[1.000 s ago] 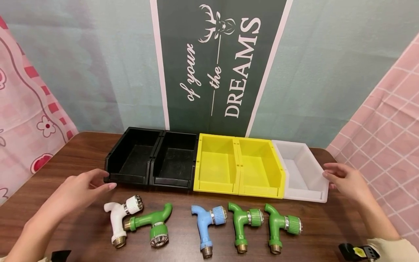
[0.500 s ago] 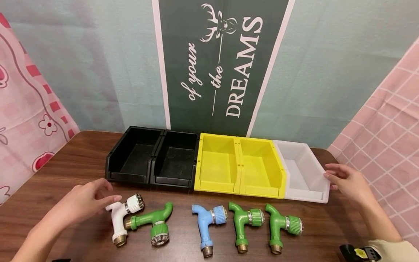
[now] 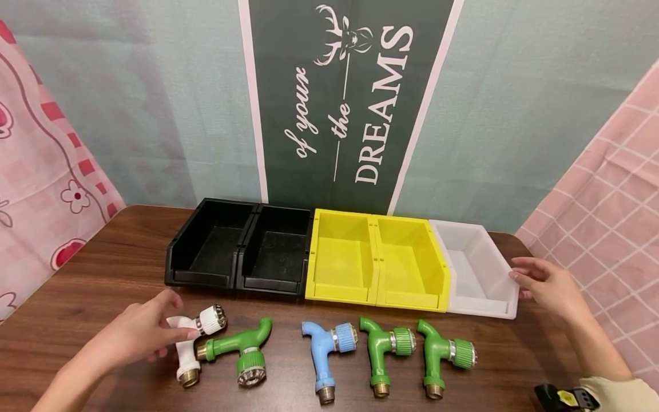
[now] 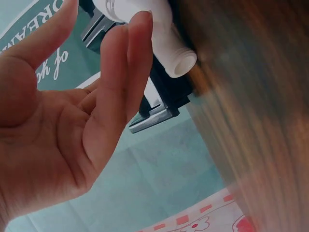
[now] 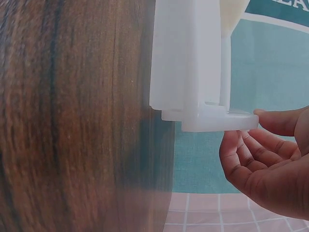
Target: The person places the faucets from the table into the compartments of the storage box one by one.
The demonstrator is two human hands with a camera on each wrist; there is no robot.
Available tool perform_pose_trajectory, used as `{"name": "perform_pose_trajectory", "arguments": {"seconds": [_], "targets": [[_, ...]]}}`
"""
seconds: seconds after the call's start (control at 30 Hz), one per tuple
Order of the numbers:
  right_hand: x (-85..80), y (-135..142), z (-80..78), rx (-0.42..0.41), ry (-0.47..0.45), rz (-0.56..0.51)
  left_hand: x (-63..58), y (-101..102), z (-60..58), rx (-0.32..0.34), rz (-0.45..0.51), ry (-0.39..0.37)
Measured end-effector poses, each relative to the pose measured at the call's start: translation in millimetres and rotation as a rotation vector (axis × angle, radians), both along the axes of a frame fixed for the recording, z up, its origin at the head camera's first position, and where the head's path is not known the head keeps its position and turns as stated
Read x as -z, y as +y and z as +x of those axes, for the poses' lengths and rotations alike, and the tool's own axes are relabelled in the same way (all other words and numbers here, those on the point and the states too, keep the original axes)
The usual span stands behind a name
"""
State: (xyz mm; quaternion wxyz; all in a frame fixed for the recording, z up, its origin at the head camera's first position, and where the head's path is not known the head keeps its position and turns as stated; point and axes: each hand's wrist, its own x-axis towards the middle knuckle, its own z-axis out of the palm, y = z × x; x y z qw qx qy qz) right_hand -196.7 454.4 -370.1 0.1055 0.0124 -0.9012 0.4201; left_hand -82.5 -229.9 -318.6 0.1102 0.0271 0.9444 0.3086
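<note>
My left hand (image 3: 146, 329) hovers at the left side of a white tap (image 3: 184, 342), thumb and fingers apart and not closed round it. In the left wrist view the tap's white spout (image 4: 181, 60) lies just beyond the fingertips. A green tap (image 3: 237, 346) lies against the white one. My right hand (image 3: 551, 286) holds the outer rim of the white bin (image 3: 507, 306) at the row's right end. In the right wrist view its thumb lies on the rim and curled fingers sit beneath it.
Two black bins (image 3: 201, 280) and two yellow bins (image 3: 342, 294) stand left of the white bin. A blue tap (image 3: 320, 357), a second green tap (image 3: 378, 355) and a third green tap (image 3: 435, 357) lie before them on the wooden table (image 3: 288, 383). Curtains hang behind.
My left hand has left the front left corner of the black bin and come down and nearer to the white tap. The right hand stays at the white bin.
</note>
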Motion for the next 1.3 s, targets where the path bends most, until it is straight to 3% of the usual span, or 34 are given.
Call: {"name": "perform_pose_trajectory", "arguments": {"seconds": [0.1,0.23,0.4,0.67,1.07,1.3], "targets": [[13.2,13.0,-7.7,0.007,0.011,0.002,3.0,-0.1,1.0,-0.013,0.015,-0.008],[18.4,17.2,-10.7,0.009,0.010,0.002,7.0,-1.3,3.0,-0.023,0.047,-0.019],[17.2,16.1,-10.4,0.005,0.000,-0.012,13.2,-0.3,6.0,-0.023,0.097,-0.028],[16.2,15.9,-8.7,0.017,-0.001,-0.003,15.2,1.3,5.1,0.008,0.031,0.021],[15.6,14.3,-8.9,-0.001,-0.008,-0.018,16.0,-3.7,-4.4,0.008,0.047,0.034],[16.5,13.9,-8.2,-0.003,-0.003,-0.021,16.9,-7.8,-8.2,0.064,0.040,0.053]]}}
